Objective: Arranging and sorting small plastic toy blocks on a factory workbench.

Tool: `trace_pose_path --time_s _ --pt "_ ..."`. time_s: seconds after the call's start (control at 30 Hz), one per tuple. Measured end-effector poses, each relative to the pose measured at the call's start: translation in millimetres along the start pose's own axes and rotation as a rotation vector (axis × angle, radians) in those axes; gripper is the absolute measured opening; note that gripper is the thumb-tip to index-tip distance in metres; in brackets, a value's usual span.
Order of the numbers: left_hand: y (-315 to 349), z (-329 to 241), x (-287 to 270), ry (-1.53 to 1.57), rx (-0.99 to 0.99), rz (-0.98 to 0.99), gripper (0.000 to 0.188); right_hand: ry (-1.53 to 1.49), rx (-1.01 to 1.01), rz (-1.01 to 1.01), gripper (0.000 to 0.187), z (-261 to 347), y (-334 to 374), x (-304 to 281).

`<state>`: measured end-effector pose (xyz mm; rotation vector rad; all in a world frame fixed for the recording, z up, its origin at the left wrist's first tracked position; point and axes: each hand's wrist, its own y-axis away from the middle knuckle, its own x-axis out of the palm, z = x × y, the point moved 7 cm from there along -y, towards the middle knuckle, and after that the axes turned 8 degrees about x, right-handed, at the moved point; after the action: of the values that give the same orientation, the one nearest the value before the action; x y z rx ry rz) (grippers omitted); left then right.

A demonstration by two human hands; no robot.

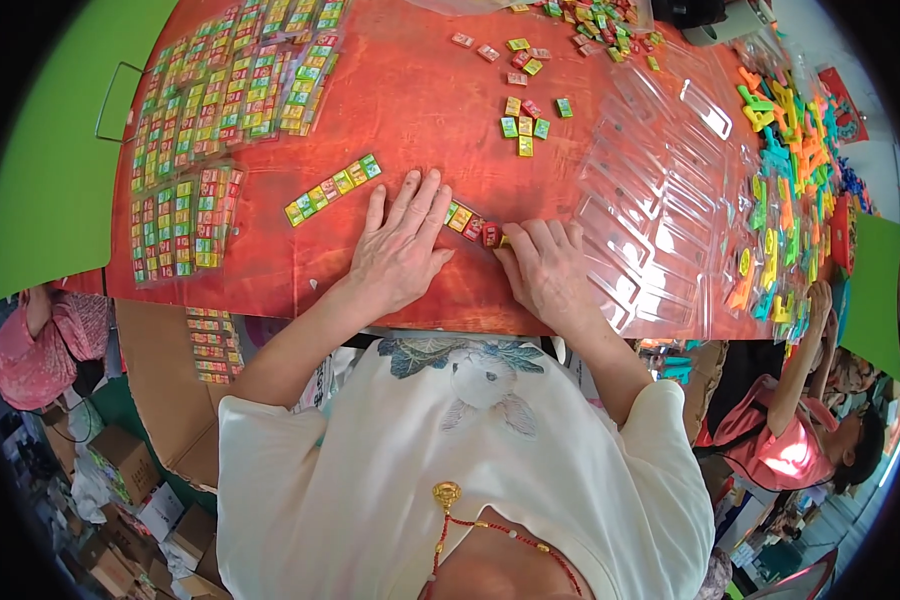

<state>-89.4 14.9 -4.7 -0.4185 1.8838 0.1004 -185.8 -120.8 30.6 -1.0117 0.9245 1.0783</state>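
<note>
Lying on the red table, a row of small packs runs between the left hand, fingers extended, and the curled right hand, grip unclear. 1 other row and the filled sleeves look done; loose packs remain.

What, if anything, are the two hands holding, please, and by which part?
The right hand touches the row of small boxes at its right end, the left hand at its visible left end; whether either grips it cannot be told.
</note>
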Motion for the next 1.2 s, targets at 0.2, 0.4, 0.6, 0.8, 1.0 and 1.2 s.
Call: trace_pose_path --time_s 0.2,0.4,0.6,0.8,1.0,1.2 --pt "1 0 3 -0.02 -0.009 -0.009 0.083 -0.036 0.075 0.003 0.037 3 1 -6" --pt "3 -3 4 -0.005 -0.059 -0.043 0.081 0.024 0.04 0.055 0.043 6 9 3" --pt "1 -11 7 0.0 -0.147 -0.103 0.081 0.09 0.021 0.08 0.039 13 -2 8" --pt "1 -14 10 0.002 -0.248 -0.128 0.08 -0.135 0.177 -0.024 0.038 2 -1 5" --pt "5 -15 0 0.04 -0.229 -0.135 0.074 -0.03 0.223 -0.084 0.036 -7 2 -5" --pt "4 4 -11 0.071 -0.207 -0.152 0.066 -0.001 0.257 -0.072 0.032 -8 2 -3"
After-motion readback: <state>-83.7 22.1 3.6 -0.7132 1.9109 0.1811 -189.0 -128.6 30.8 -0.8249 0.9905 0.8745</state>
